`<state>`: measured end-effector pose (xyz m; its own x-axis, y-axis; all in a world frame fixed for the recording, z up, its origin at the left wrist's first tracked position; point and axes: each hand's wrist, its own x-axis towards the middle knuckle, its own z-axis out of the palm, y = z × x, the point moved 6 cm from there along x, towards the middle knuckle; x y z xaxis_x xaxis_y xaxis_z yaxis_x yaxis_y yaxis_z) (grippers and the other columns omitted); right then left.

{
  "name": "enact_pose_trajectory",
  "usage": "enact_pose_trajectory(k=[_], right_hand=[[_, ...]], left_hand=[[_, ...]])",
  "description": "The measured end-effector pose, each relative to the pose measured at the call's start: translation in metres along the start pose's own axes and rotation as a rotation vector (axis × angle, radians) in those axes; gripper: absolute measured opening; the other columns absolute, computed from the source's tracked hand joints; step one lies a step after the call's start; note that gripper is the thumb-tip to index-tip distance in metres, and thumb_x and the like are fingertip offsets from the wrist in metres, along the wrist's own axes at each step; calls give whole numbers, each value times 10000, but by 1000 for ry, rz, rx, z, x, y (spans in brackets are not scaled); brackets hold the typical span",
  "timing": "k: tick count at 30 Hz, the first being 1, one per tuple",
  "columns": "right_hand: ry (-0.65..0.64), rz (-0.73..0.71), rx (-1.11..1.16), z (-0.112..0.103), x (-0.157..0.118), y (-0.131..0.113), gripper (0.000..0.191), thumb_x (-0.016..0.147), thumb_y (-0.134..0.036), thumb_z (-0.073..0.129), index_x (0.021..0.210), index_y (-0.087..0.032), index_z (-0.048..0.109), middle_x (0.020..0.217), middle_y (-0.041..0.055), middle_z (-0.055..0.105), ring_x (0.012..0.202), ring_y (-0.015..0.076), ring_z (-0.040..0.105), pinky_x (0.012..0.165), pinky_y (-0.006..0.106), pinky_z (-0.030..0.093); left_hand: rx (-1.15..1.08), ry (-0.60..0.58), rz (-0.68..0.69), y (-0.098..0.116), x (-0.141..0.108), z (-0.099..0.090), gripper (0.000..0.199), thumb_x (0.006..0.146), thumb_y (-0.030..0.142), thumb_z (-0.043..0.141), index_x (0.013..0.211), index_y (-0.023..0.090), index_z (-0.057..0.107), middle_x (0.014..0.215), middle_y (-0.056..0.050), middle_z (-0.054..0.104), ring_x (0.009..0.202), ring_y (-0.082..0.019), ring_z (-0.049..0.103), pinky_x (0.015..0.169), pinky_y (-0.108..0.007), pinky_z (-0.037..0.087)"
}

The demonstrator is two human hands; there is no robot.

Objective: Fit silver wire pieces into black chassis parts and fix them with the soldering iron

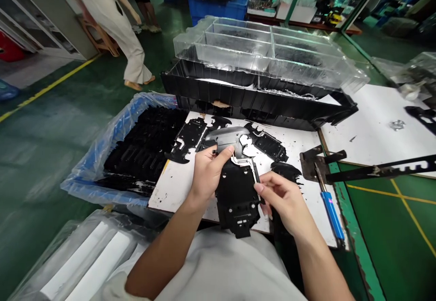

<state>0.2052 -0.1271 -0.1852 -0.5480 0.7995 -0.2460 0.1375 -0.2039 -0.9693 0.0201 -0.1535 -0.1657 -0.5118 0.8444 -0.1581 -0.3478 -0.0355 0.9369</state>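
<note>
A flat black plastic part point(237, 187) with a silvery metal strip along one side is held up between my hands, over the near edge of the white table. My left hand point(208, 174) grips its upper left, with the thumb pressed on top near a smooth grey-black curved section. At the right edge of the part, my right hand point(277, 194) pinches it between thumb and fingers. Similar black parts lie on the table: one point(190, 135) to the left and another point(270, 146) to the right, both with metal strips.
A blue soldering iron point(331, 214) leans on a dark metal stand point(311, 165) at right. The blue crate point(80, 183), lined with plastic, holds many stacked black parts. Behind the table are a black divided tray point(218, 91) and clear trays point(235, 46). A person point(117, 24) walks at upper left.
</note>
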Motion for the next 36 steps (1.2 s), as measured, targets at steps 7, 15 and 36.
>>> enact_pose_trajectory(k=[7, 15, 36], right_hand=[[-33, 97, 83, 4, 15, 9, 461, 887, -647, 618, 800, -196, 580, 520, -42, 495, 393, 122, 449, 372, 235, 338], [291, 25, -255, 5, 15, 62, 597, 828, -755, 591, 621, -215, 441, 545, -59, 376, 516, 109, 343, 474, 230, 281], [432, -202, -1254, -77, 144, -156, 218, 990, -341, 594, 997, -156, 709, 949, 99, 722, 870, 227, 675, 779, 356, 510]], left_hand=[[-41, 5, -144, -21, 9, -3, 299, 763, 410, 802, 791, 127, 714, 727, -34, 701, 640, -154, 626, 618, -265, 502], [406, -131, -167, -84, 25, -12, 332, 791, 485, 685, 745, 156, 665, 684, -36, 685, 615, -177, 626, 595, -279, 476], [1452, -74, 20, -62, 35, -7, 446, 957, 460, 530, 1215, 119, 655, 1140, -208, 716, 1057, -346, 685, 835, -390, 508]])
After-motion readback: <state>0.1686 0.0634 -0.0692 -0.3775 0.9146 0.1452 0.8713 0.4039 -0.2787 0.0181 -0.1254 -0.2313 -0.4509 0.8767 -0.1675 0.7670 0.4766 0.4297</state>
